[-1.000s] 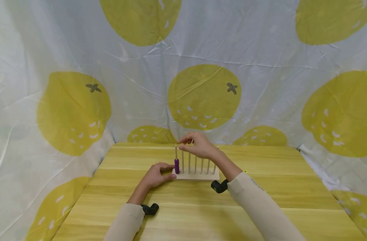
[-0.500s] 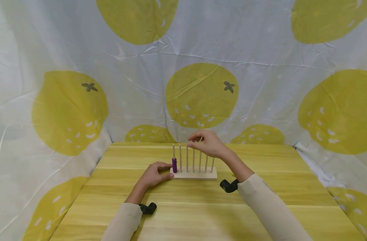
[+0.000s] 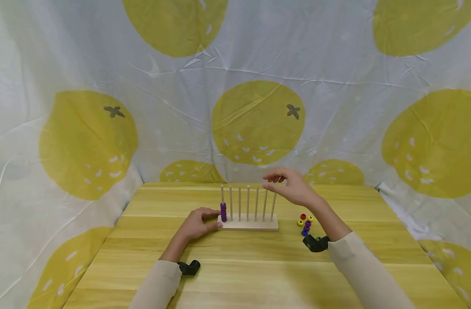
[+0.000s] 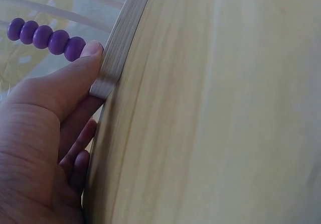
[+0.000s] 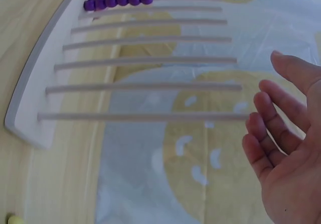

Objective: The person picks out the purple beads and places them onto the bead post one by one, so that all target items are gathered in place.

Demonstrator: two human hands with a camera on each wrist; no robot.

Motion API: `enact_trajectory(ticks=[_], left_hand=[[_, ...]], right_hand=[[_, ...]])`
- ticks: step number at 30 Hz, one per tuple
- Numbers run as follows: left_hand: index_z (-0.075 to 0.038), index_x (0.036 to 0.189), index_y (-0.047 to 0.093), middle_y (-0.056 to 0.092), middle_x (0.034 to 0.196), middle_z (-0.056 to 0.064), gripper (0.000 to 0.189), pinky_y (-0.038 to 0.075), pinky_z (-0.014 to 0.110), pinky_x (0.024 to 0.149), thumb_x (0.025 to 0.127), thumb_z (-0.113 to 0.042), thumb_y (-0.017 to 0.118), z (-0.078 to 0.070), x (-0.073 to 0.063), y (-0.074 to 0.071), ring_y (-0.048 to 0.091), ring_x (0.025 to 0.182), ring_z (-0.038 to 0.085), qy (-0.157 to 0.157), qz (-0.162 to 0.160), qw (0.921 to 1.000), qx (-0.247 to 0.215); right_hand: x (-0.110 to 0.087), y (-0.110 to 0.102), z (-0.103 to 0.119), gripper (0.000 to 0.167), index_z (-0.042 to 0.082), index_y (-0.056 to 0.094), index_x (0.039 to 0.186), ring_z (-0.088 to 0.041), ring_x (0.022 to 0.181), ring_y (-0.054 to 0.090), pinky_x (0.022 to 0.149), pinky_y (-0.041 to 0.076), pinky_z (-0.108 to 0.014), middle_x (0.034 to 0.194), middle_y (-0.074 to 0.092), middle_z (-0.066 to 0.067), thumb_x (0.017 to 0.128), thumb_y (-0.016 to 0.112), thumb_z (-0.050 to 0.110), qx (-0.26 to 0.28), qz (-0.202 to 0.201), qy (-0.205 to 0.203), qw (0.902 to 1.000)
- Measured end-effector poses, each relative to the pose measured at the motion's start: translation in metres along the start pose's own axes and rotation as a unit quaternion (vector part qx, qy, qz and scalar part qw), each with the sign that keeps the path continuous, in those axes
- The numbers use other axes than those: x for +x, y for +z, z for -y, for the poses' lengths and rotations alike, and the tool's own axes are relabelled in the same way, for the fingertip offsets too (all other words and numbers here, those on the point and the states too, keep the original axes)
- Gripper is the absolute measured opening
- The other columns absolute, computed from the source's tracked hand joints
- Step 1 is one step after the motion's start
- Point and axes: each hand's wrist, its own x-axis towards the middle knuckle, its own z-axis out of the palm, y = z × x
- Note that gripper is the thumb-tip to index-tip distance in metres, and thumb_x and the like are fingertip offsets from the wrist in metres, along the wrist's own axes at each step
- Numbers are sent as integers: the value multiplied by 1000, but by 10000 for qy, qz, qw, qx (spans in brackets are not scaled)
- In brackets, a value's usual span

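A pale wooden peg stand [image 3: 247,224] with several upright pegs stands on the table. A stack of several purple beads [image 3: 223,212] sits on its leftmost peg; the other pegs are bare. At the left end of the stand, my left hand [image 3: 198,223] pinches the base, and its thumb [image 4: 90,49] lies close to the lowest bead in the left wrist view. My right hand [image 3: 291,186] is raised by the tops of the rightmost pegs. In the right wrist view, the right hand [image 5: 293,133] has loosely bent fingers and nothing in it.
Loose beads in red, yellow, purple and blue [image 3: 305,233] lie on the table right of the stand, below my right forearm. The wooden table [image 3: 235,274] ends at the back against a hanging lemon-print cloth [image 3: 258,124].
My right hand has moved rightward along the peg tops, from the leftmost pegs to the rightmost, uncovering the loose beads. The left hand keeps its grip on the stand.
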Motion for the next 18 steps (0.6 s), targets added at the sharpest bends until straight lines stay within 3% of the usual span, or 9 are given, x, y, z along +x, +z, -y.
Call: enact_trajectory(ticks=[8, 18], left_hand=[[-26, 129, 74, 69, 134, 5, 49, 44, 56, 114, 85, -47, 83, 2, 1, 0, 59, 133, 32, -10, -15, 10000, 38], [-28, 129, 73, 69, 134, 4, 49, 44, 55, 114, 85, -49, 83, 3, 2, 1, 58, 133, 32, 29, -17, 10000, 4]], right_hand=[[-23, -17, -18, 28, 20, 75, 120, -17, 97, 60, 91, 49, -42, 108, 70, 2, 98, 72, 37, -49, -184, 158, 9997], [-57, -27, -49, 28, 18, 74, 121, -17, 91, 59, 83, 50, -32, 100, 68, 1, 98, 72, 35, -259, -391, 459, 9978]])
